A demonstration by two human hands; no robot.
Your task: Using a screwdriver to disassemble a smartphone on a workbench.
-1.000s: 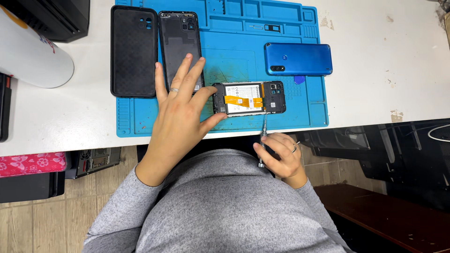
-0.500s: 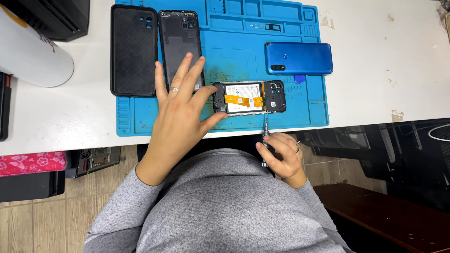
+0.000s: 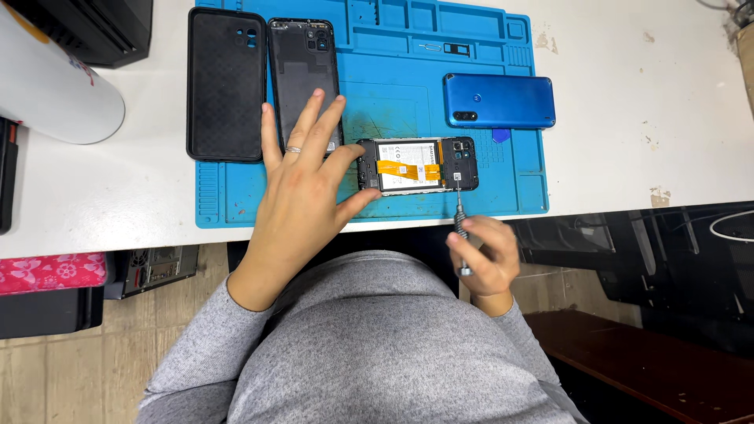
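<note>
From the head camera, the opened phone (image 3: 418, 166) is lying face down near the front edge of the blue repair mat (image 3: 393, 94), its back off and an orange ribbon cable showing across the battery. The left hand (image 3: 302, 192) is resting flat with fingers spread, thumb and forefinger pinching the phone's left end to steady it. The right hand (image 3: 483, 255) is curled shut around a slim screwdriver (image 3: 459, 224), just off the mat's front edge, and the tip is touching the phone's lower right corner. Behind the opened phone on the mat, a blue phone (image 3: 499, 100) is lying face down. A dark back cover (image 3: 305, 74) is sitting on the mat's left part, and a black case (image 3: 226, 82) is overlapping its left edge.
</note>
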